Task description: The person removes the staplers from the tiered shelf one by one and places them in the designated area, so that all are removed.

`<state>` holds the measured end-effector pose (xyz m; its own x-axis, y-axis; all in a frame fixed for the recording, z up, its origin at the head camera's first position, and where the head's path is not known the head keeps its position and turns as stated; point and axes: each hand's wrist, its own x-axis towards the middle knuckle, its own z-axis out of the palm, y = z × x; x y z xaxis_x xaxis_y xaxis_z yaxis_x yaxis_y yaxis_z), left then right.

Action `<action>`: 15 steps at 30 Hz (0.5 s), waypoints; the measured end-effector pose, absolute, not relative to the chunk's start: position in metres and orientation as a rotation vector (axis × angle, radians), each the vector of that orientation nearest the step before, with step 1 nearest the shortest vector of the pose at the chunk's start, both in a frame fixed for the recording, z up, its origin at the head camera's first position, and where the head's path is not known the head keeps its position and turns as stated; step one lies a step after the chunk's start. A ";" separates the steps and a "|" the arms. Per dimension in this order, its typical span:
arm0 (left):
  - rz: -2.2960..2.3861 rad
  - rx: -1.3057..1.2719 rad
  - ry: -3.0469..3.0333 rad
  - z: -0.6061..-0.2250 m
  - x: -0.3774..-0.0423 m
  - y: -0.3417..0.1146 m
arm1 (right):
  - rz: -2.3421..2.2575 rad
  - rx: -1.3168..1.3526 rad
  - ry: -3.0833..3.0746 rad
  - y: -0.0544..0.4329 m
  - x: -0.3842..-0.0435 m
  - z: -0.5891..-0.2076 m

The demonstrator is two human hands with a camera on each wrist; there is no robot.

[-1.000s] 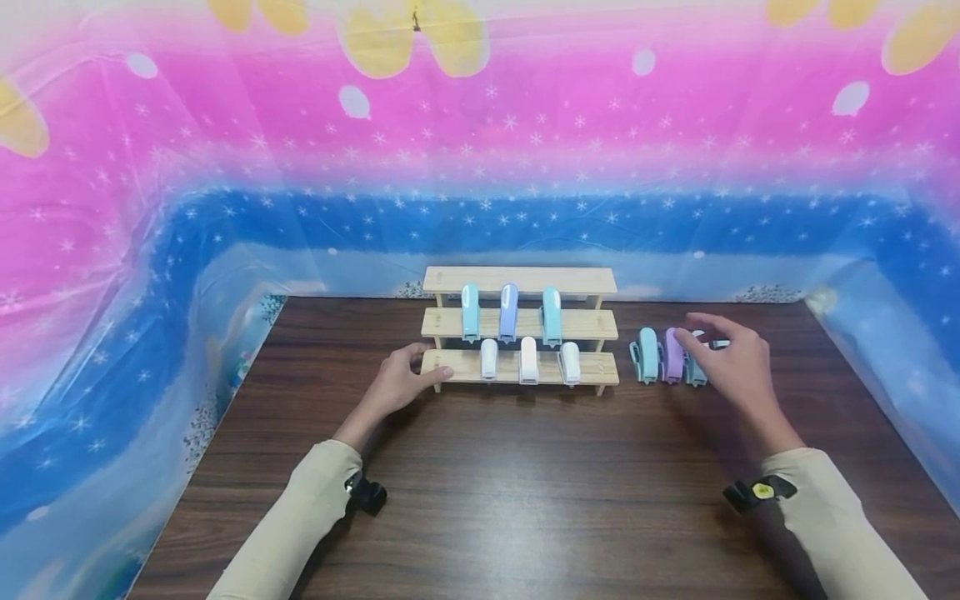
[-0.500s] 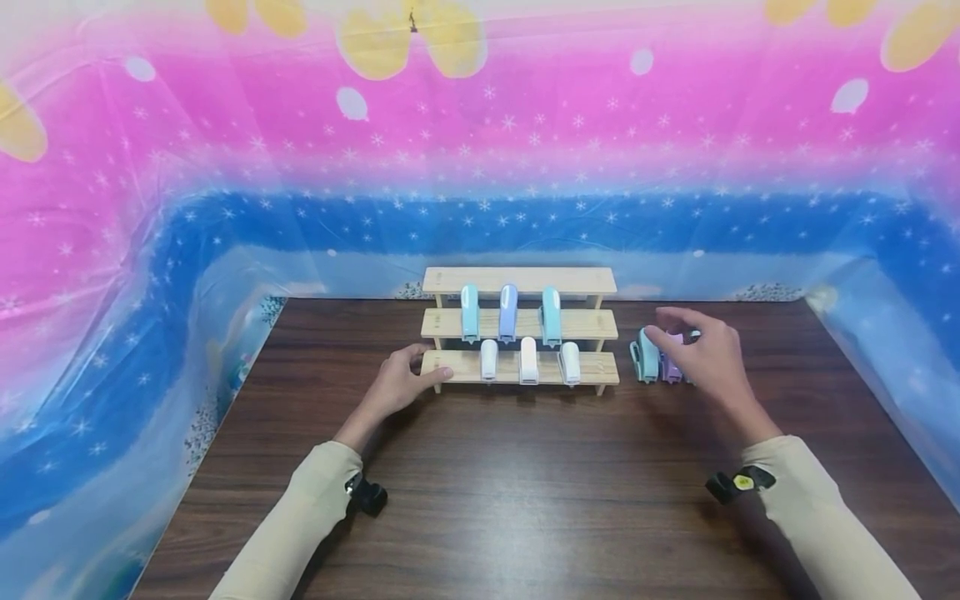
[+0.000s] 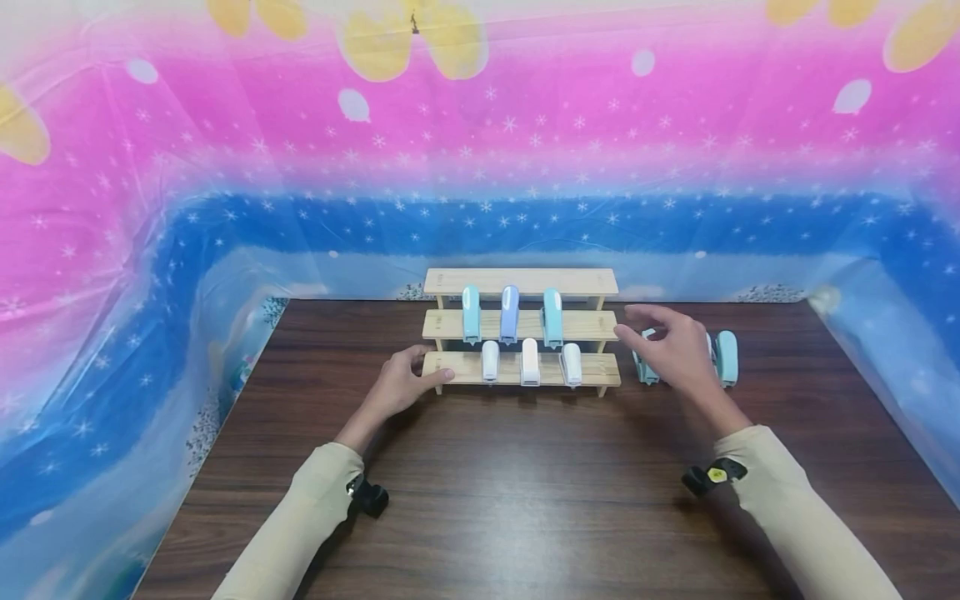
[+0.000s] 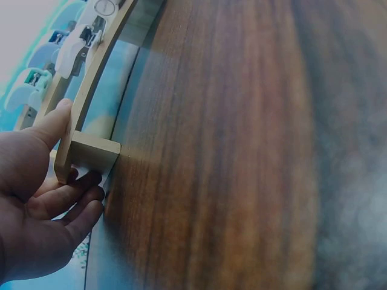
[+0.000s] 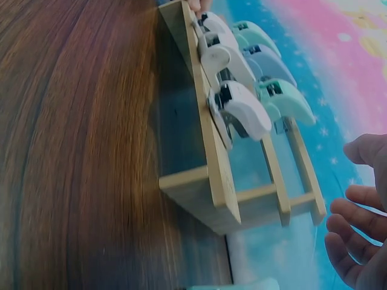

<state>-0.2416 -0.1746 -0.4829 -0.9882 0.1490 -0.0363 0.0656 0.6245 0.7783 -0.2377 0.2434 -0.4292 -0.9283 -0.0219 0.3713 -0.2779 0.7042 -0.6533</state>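
A three-tier wooden stand [image 3: 521, 282] carries staplers on its two lower tiers. White staplers [image 3: 490, 361] line the bottom tier; two teal staplers [image 3: 471, 314] with a blue-violet stapler [image 3: 509, 314] between them fill the middle one. My left hand [image 3: 401, 379] grips the left end of the bottom tier, thumb on top and fingers around the end. Beside the stand's right end, my right hand [image 3: 675, 350] hovers with parted fingers, holding nothing in the right wrist view. Beneath and behind it, a teal stapler [image 3: 726, 358] and another teal stapler [image 3: 645, 371] show, partly covering others.
A dark wood-grain table [image 3: 480, 483] bears everything. Behind it and along the sides hangs a printed cloth [image 3: 480, 221] in pink and blue. Each wrist wears a small black camera, such as the left one [image 3: 370, 497].
My right hand has moved left, from over the loose staplers to the stand's right end, uncovering the rightmost teal stapler. My left hand has stayed on the stand.
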 end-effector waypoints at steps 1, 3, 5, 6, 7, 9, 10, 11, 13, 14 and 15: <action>1.306 0.184 2.744 -0.483 -0.242 -0.175 | 1.074 0.243 -2.574 0.241 -0.238 -0.429; 1.303 0.187 2.746 -0.483 -0.241 -0.175 | 1.091 0.258 -2.569 0.236 -0.240 -0.429; 1.304 0.188 2.746 -0.483 -0.241 -0.175 | 1.097 0.267 -2.574 0.231 -0.241 -0.428; 1.308 0.187 2.742 -0.483 -0.241 -0.175 | 1.106 0.271 -2.575 0.228 -0.241 -0.428; 1.309 0.185 2.741 -0.483 -0.241 -0.175 | 1.116 0.277 -2.575 0.225 -0.242 -0.427; 1.313 0.180 2.738 -0.483 -0.241 -0.175 | 1.121 0.289 -2.581 0.221 -0.242 -0.426; 1.315 0.179 2.737 -0.483 -0.241 -0.175 | 1.123 0.295 -2.582 0.218 -0.243 -0.426; 1.316 0.179 2.736 -0.483 -0.241 -0.175 | 1.133 0.301 -2.582 0.216 -0.244 -0.425; 1.321 0.177 2.734 -0.483 -0.241 -0.175 | 1.142 0.316 -2.579 0.212 -0.245 -0.425; 1.325 0.176 2.732 -0.483 -0.242 -0.175 | 1.148 0.323 -2.578 0.210 -0.246 -0.425; 1.330 0.175 2.730 -0.483 -0.241 -0.175 | 1.155 0.328 -2.578 0.207 -0.247 -0.425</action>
<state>-0.2415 -0.1751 -0.4833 -0.9885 0.1463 -0.0393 0.0592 0.6119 0.7887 -0.2471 0.2074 -0.4250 -0.9299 -0.0852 0.3578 -0.3237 0.6515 -0.6861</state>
